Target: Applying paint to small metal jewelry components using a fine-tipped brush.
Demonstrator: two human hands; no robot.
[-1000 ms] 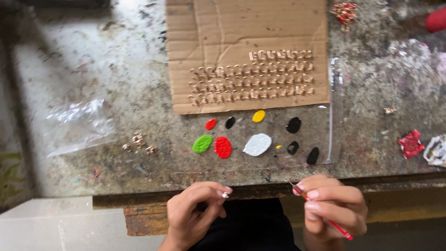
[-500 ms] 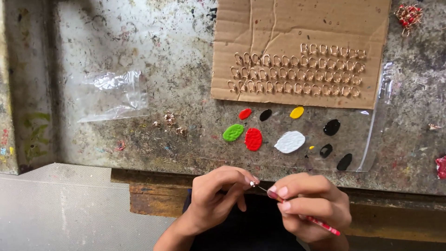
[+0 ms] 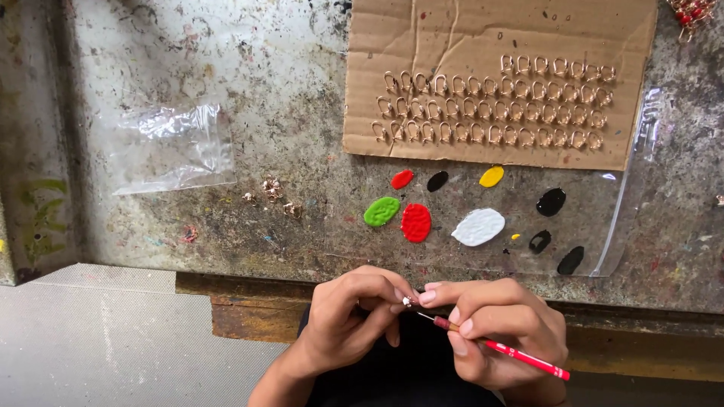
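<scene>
Both hands meet low at centre. The left hand (image 3: 351,316) curls, fingers (image 3: 377,290) pinched together; the right hand (image 3: 501,324) faces it, fingers folded in a pen-like grip.

My worn, paint-stained grey workbench (image 3: 249,60) carries a brown cardboard sheet (image 3: 483,38) lined with rows of small golden metal loops (image 3: 490,102), a crumpled clear plastic bag (image 3: 170,147), a clear plastic sheet (image 3: 596,203) dabbed with coloured paint blobs (image 3: 415,222), and loose golden bits (image 3: 273,188).

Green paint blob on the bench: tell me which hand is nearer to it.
Left. The left hand sits just below the green paint blob, pinching a small metal piece. The right hand, holding a red brush, is lower and farther right.
</scene>
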